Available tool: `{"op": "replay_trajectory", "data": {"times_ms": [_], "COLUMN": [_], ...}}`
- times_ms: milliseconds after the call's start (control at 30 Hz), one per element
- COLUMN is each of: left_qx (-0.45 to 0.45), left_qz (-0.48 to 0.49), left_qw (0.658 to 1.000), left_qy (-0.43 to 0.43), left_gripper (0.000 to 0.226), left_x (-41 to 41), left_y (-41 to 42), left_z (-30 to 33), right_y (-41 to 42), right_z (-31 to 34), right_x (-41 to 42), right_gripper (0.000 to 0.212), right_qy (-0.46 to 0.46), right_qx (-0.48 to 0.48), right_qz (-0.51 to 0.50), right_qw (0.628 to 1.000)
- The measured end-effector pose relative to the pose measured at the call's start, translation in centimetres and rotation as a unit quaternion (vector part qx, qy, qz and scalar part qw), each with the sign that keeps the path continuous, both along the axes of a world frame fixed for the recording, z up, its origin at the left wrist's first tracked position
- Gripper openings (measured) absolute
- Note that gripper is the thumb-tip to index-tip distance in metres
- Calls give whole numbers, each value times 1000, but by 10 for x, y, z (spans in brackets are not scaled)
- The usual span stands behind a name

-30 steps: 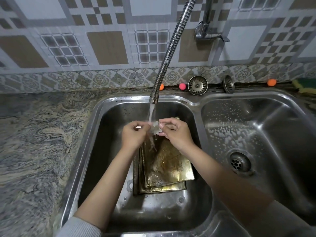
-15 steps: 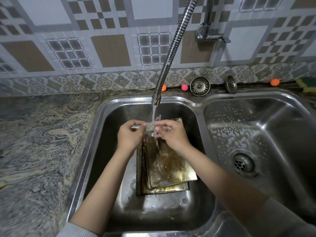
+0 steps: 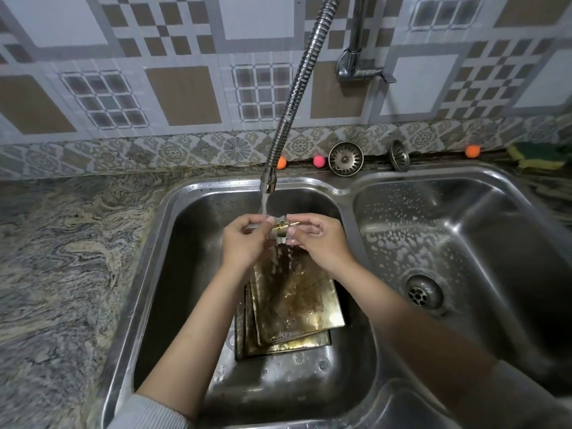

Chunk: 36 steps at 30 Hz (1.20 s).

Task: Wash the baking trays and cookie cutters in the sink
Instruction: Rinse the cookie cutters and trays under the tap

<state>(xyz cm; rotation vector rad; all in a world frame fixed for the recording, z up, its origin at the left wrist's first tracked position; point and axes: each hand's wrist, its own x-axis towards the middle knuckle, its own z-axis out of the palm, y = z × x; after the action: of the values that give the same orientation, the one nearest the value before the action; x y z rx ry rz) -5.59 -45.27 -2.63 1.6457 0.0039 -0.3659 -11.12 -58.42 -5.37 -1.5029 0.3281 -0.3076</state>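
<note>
Since the earlier frame, both hands sit slightly higher under the tap. Left hand point(image 3: 244, 243) and right hand point(image 3: 318, 239) pinch one cookie cutter point(image 3: 280, 232), rinsing. Baking trays point(image 3: 294, 305), still stained, lie stacked in left sink point(image 3: 173, 212); I judge most washing remains.

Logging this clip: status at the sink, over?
Both hands, left and right, pinch cutter under running tap. Trays stacked below, dirty. Nothing blocking.

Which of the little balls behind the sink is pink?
The middle ball, just left of the round strainer. The ball by the hose and the far-right ball are orange.
</note>
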Motion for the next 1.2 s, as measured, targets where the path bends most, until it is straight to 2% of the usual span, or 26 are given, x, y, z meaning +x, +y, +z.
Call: {"op": "replay_trajectory", "data": {"times_ms": [100, 500, 900, 1200], "left_qx": [-6, -26, -19, -30], "left_qz": [11, 60, 14, 44], "left_qw": [1000, 998, 999, 998], "left_qy": [4, 11, -25, -25], "left_gripper": [3, 3, 7, 5], "left_x": [3, 14, 9, 5], "left_y": [3, 30, 13, 36], "left_z": [1, 0, -1, 5], "right_y": [3, 31, 5, 25], "right_z": [1, 7, 8, 17], "right_x": [5, 22, 11, 18], "right_gripper": [27, 28, 27, 29], "right_qy": [1, 2, -3, -12], "right_qx": [5, -19, -62, -114], "right_qz": [5, 32, 13, 56], "right_qw": [1000, 999, 998, 992]}}
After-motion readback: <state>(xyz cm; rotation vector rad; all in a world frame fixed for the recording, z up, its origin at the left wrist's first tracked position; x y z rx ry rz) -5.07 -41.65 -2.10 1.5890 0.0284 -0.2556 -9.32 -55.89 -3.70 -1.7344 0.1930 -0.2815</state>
